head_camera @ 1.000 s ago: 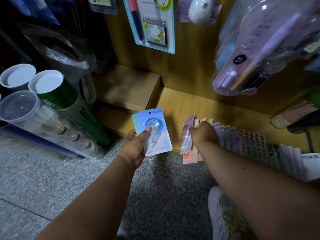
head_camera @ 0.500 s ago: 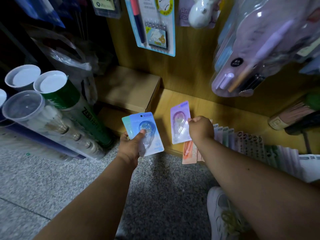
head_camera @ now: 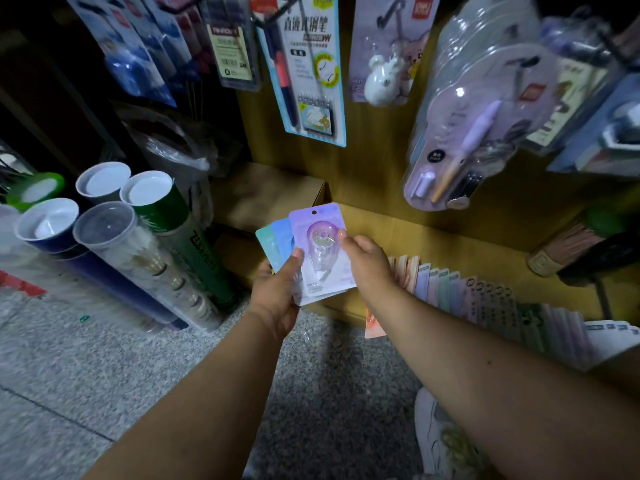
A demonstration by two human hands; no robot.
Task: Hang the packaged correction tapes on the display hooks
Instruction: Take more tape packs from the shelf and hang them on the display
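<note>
Tapes [head_camera: 322, 251] sat fanned in a small stack between both hands, low in front of the wooden shelf [head_camera: 450, 237], the purple pack on top with blue and teal cards peeking out behind it. The left hand [head_camera: 277, 292] gripped the stack from below, its thumb curled over the lower left edge of the purple card. The right hand [head_camera: 367, 261] pinched the same card at its right edge, fingertips [head_camera: 341, 234] on the clear blister. Neither hand was slack; both were grasping the stack.

To square the stack well, I judged the left thumb should loosen a little so the right fingers could slide the purple card flush with those behind. The punched hole [head_camera: 314, 212] at the top should line up with the holes beneath, or the packs would snag on a hook one at a time. Pressure belonged on the card edges, since the blister looked thin and would likely dent.

More packs [head_camera: 485, 296] lay in a row along the shelf to the right. Other goods hung on hooks [head_camera: 270, 22] above, so I judged the stack had a long lift ahead.
</note>
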